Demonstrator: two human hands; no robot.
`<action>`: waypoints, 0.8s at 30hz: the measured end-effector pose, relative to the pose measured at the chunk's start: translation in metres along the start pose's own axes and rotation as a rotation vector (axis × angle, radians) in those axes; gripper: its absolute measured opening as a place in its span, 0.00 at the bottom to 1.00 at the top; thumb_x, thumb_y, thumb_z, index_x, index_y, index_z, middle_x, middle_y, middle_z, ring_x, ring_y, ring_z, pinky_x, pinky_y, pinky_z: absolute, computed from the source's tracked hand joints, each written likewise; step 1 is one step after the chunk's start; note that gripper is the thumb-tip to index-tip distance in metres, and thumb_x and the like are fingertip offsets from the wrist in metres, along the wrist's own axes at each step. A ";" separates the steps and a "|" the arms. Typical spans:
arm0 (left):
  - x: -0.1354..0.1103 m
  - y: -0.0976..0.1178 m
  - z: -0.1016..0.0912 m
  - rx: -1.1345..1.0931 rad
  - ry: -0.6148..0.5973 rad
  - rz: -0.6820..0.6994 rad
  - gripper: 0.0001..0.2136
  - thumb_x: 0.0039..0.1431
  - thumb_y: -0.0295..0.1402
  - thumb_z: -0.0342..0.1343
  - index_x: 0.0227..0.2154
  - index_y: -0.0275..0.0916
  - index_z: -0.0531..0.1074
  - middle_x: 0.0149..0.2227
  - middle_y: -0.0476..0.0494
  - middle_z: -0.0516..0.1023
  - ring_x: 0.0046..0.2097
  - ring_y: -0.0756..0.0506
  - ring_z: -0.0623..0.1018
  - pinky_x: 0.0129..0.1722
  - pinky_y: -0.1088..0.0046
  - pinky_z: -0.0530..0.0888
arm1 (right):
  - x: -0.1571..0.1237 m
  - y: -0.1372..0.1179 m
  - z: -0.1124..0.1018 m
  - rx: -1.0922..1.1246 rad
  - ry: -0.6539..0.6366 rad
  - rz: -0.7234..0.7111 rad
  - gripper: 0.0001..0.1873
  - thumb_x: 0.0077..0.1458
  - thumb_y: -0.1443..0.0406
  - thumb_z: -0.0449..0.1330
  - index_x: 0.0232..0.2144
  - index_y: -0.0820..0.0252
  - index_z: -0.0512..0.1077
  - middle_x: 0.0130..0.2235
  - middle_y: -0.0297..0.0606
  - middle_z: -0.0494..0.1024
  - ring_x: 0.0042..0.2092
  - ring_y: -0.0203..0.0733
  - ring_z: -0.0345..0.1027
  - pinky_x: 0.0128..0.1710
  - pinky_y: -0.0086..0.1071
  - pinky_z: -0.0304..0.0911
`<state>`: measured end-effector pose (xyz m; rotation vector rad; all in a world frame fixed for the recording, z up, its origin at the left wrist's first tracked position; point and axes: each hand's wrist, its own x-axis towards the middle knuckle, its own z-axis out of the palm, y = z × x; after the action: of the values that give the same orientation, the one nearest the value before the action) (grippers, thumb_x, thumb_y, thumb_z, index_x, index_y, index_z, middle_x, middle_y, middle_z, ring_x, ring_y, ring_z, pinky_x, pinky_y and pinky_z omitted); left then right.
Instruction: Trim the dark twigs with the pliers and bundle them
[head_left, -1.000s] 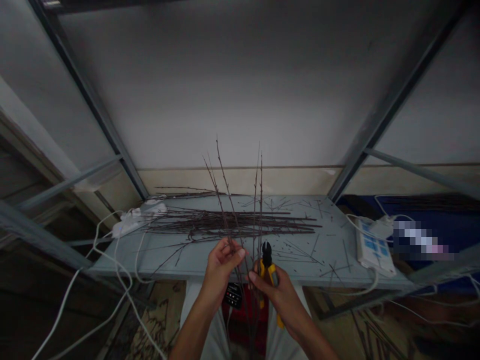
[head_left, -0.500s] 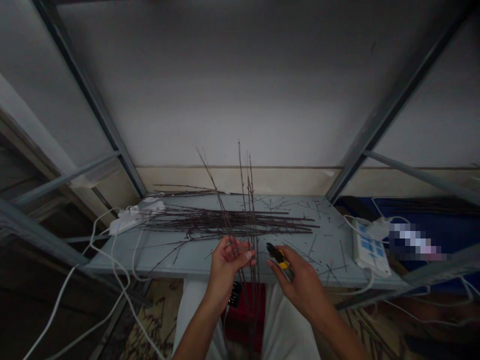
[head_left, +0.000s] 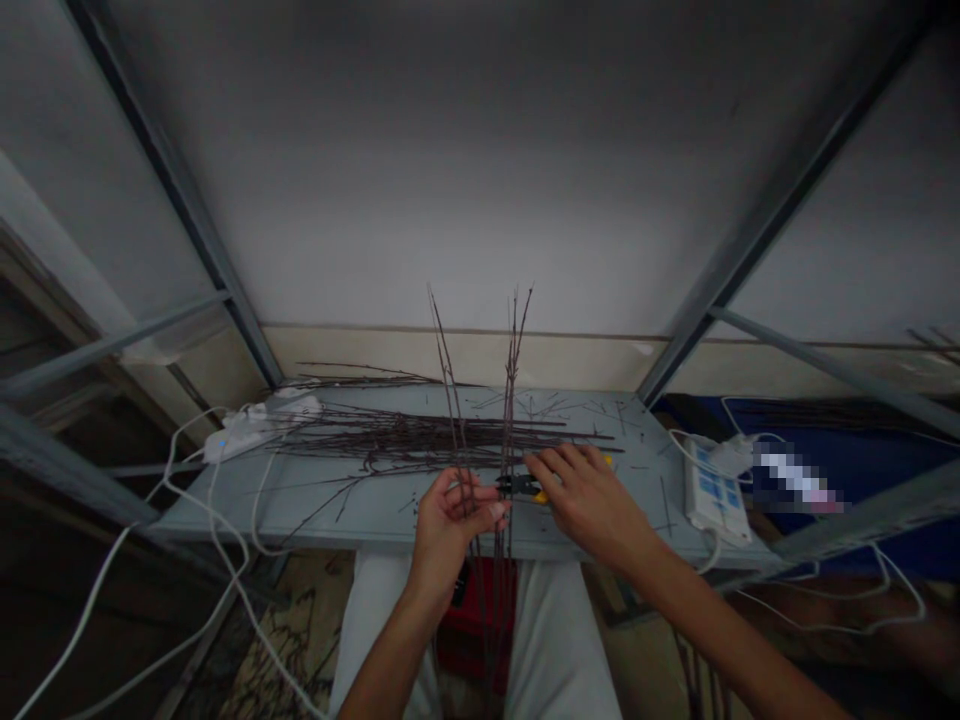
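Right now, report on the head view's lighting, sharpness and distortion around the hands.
Head view: dim, flat light; the dark twigs look soft against the grey shelf; the wide lens tilts the metal uprights inward; the right hand hides most of the side cutters.

You're in a makeshift workshop corner: a grey steel shelving frame point(head_left: 172, 190) rises around your worktop point(head_left: 225, 520), twig offcuts point(head_left: 630, 450) litter its surface, a power strip point(head_left: 716, 495) sits at the right, white cables point(head_left: 97, 590) trail at lower left, and a patterned rug point(head_left: 277, 640) lies below.
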<state>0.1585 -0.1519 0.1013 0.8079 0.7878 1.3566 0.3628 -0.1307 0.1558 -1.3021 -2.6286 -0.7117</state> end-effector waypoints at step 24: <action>-0.003 0.005 0.004 -0.004 0.121 -0.018 0.22 0.43 0.34 0.75 0.36 0.39 0.67 0.43 0.37 0.84 0.38 0.41 0.84 0.35 0.65 0.81 | 0.026 -0.021 -0.009 1.210 0.247 0.696 0.16 0.54 0.54 0.66 0.40 0.56 0.75 0.38 0.38 0.82 0.33 0.45 0.74 0.36 0.36 0.67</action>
<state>0.1591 -0.1549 0.1080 0.7195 0.8844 1.4003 0.3292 -0.1270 0.1640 -1.3382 -1.5907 0.6772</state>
